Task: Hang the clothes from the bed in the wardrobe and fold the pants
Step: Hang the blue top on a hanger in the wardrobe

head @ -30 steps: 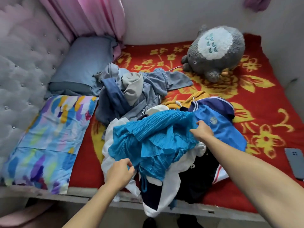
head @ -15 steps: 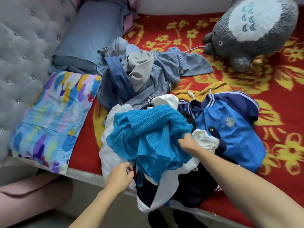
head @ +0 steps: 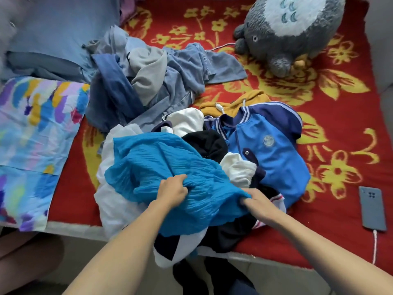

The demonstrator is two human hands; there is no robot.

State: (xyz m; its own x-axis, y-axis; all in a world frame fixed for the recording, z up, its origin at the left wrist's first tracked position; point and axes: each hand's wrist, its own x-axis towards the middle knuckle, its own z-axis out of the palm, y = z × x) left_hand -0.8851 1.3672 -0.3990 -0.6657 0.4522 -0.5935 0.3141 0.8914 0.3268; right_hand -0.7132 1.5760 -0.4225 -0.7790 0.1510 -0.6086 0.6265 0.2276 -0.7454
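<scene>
— Where are the two hands?

— Both are clamped on the turquoise garment [head: 161,158]. The left hand [head: 173,188] bunches the crinkled cloth with curled fingers near its middle; the right hand [head: 258,204] grips its right-hand edge, with the fingertips tucked into the fabric. The two hands are near each other but apart.

— And where does that garment lie?

— It lies on top of the pile at the front edge of the bed [head: 70,199], and its lower hem hangs over the side. A white garment [head: 114,205] spreads beneath it on the left, and a black garment [head: 206,143] shows just behind it.

— What else is in the pile?

— A blue jacket [head: 272,150] with a navy striped collar lies to the right, touching the black piece. A mustard hoodie [head: 240,102] peeks out just behind the jacket. Farther back sits a grey-blue heap [head: 170,71] of crumpled clothes.

— Anything beside the clothes?

— A grey plush toy [head: 293,28] sits at the far right of the bed. A phone [head: 372,209] lies face down near the right front, with a cable [head: 374,245] plugged in. On the left, a colourful pillow [head: 32,135] lies in front of a blue pillow [head: 53,35].
</scene>
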